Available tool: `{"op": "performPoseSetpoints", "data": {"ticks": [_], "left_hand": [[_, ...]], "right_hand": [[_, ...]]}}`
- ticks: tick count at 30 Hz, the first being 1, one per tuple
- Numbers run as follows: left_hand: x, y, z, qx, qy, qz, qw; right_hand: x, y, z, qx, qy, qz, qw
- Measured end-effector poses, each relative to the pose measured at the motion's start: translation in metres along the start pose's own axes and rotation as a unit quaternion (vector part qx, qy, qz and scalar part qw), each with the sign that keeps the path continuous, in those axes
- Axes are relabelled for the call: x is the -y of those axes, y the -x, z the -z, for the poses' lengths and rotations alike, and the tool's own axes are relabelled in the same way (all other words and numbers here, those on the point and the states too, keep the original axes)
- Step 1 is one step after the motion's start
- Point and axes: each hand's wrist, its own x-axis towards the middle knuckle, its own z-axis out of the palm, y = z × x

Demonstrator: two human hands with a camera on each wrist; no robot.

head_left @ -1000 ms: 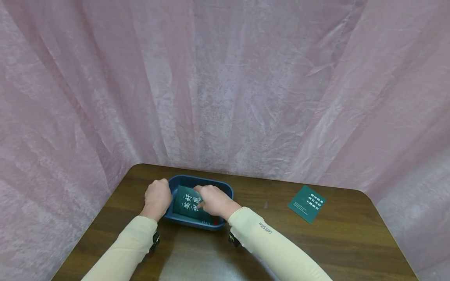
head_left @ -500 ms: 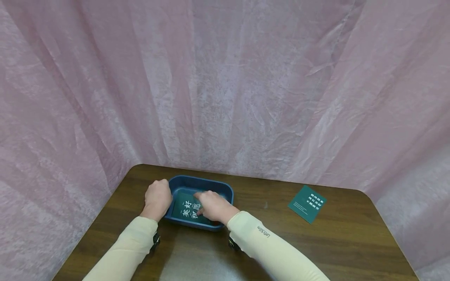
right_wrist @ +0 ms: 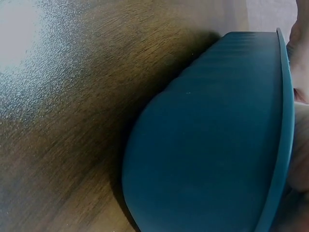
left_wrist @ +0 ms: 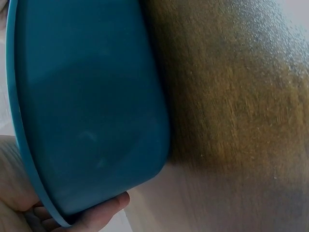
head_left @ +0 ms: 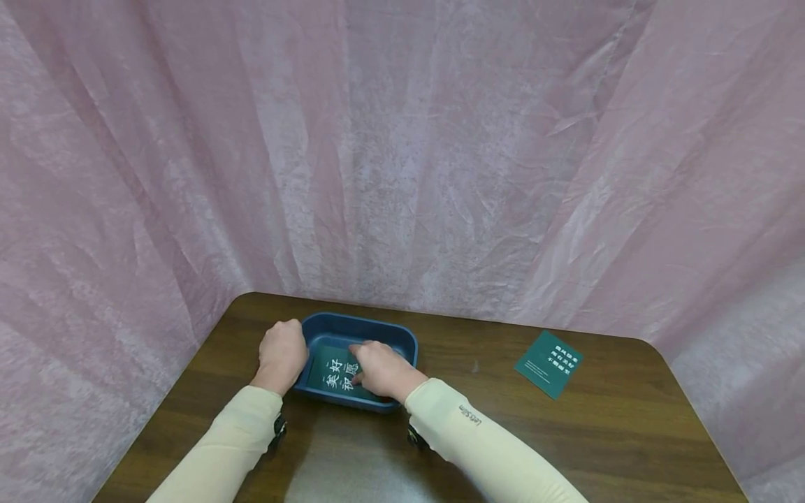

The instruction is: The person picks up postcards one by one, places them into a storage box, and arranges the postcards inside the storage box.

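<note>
A blue plastic basin [head_left: 352, 327] stands on the table left of centre. My left hand [head_left: 281, 353] grips its left end. In the left wrist view, a finger [left_wrist: 108, 209] lies against the basin's outer wall, under the rim. Low inside the basin is a dark green card [head_left: 322, 374] with large white characters. My right hand [head_left: 382, 367] reaches in over the right end and holds the card's right part, thumb and index finger at it. The right wrist view shows mostly the basin's outer side [right_wrist: 207, 145], with the hand partly hidden behind the rim.
A second green card [head_left: 542, 367] with white print lies flat on the right half of the wooden table [head_left: 629, 419]. Pink curtain [head_left: 402, 154] hangs behind the table and at both sides.
My right hand has moved slightly down with the card, which was raised and tilted and now sits lower in the basin. A red patch near the basin's right end is now covered. The left hand stays put.
</note>
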Motion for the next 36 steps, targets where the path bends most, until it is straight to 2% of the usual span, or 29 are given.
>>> {"op": "performPoseSetpoints", "data": {"ticks": [8, 15, 19, 26, 31, 36], "left_hand": [[-0.001, 0.000, 0.000, 0.003, -0.006, -0.003, 1.0000], [0.000, 0.001, -0.001, -0.012, 0.000, -0.004, 0.9999], [0.000, 0.001, -0.001, -0.017, 0.000, -0.006, 0.9998], [0.001, 0.000, -0.002, 0.000, -0.003, 0.003, 1.0000], [0.001, 0.000, -0.002, 0.005, -0.002, 0.004, 1.0000], [0.001, -0.001, -0.001, 0.011, -0.003, 0.009, 0.9999]], "right_hand": [[-0.002, -0.001, -0.002, -0.011, 0.016, 0.003, 0.9998], [-0.001, 0.000, -0.001, -0.021, 0.031, 0.017, 0.9992], [-0.002, 0.002, 0.001, -0.022, 0.020, 0.009, 0.9995], [-0.006, 0.006, 0.013, -0.034, -0.018, 0.003, 0.9993], [-0.016, 0.013, 0.028, -0.061, -0.048, -0.013, 0.9969], [-0.036, 0.022, 0.043, -0.112, -0.065, -0.034, 0.9910]]}}
